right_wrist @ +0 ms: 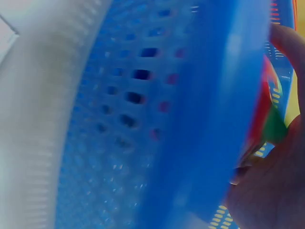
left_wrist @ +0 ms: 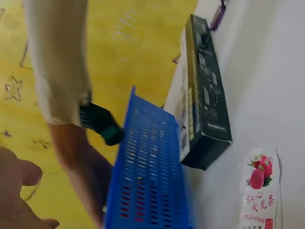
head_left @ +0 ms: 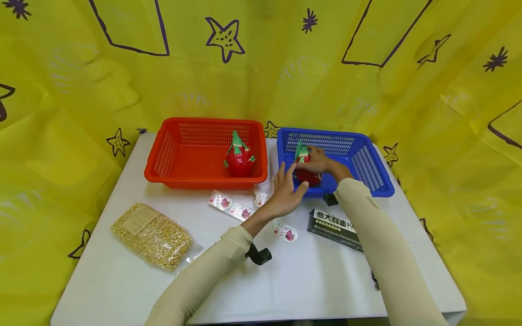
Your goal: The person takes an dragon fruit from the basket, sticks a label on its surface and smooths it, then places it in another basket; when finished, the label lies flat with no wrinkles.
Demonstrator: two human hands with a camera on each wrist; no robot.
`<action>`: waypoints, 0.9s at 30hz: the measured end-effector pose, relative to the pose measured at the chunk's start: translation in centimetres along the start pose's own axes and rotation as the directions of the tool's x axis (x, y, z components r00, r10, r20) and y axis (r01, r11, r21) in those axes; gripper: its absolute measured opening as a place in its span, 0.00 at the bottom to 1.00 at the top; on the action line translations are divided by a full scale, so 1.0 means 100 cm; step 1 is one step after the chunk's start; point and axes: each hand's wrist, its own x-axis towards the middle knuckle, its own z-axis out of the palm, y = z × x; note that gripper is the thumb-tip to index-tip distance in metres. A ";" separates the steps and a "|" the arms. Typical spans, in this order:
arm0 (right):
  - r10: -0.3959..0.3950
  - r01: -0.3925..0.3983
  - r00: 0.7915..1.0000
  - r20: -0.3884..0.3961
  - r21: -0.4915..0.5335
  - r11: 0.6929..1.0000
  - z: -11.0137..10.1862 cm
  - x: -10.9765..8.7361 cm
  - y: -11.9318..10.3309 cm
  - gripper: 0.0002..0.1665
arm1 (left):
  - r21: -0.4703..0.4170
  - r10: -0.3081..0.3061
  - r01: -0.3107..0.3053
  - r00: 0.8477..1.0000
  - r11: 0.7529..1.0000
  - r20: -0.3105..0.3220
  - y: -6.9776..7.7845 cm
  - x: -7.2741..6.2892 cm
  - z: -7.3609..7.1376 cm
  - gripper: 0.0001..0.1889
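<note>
Inside the near left corner of the blue basket (head_left: 381, 179) sits a red dragon fruit (head_left: 308, 176) with green leaf tips. My right hand (head_left: 317, 162) grips it from above, fingers curled over its upper part; in the right wrist view the basket's wall hides much of the fruit (right_wrist: 259, 117). My left hand (head_left: 284, 198) is in front of the basket's near left corner, fingers spread and nothing held. Part of that hand (left_wrist: 16, 195) shows at the left wrist view's edge. A second dragon fruit (head_left: 239, 162) stands in the red basket (head_left: 205, 184), at its right end.
Dragon fruit stickers (head_left: 231, 206) lie on the white table (head_left: 285, 285) before the baskets, with a single sticker (head_left: 285, 232) nearer. A dark pasta box (head_left: 334, 230) lies beside the right forearm. At left is a bag of yellow kernels (head_left: 152, 235). A yellow curtain (head_left: 261, 86) hangs behind.
</note>
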 end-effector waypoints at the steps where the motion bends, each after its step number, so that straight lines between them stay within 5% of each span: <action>1: -0.007 0.007 1.000 -0.013 0.007 1.000 0.001 -0.001 0.001 0.61 | 0.000 0.017 -0.017 1.000 1.000 0.011 0.003 -0.006 -0.003 0.39; 5: -0.020 0.022 0.999 -0.041 0.047 0.999 0.003 -0.006 0.006 0.60 | -0.027 0.063 -0.064 0.998 0.998 -0.029 0.012 -0.018 -0.020 0.36; 12: -0.011 0.012 1.000 -0.023 0.040 0.999 0.002 -0.009 0.009 0.59 | -0.078 0.060 -0.073 0.985 0.994 -0.161 0.015 -0.023 -0.054 0.34; 27: 0.017 -0.023 0.999 0.044 0.126 0.992 0.008 -0.003 0.002 0.60 | -0.134 0.043 -0.078 0.968 0.988 -0.246 0.004 -0.020 -0.089 0.33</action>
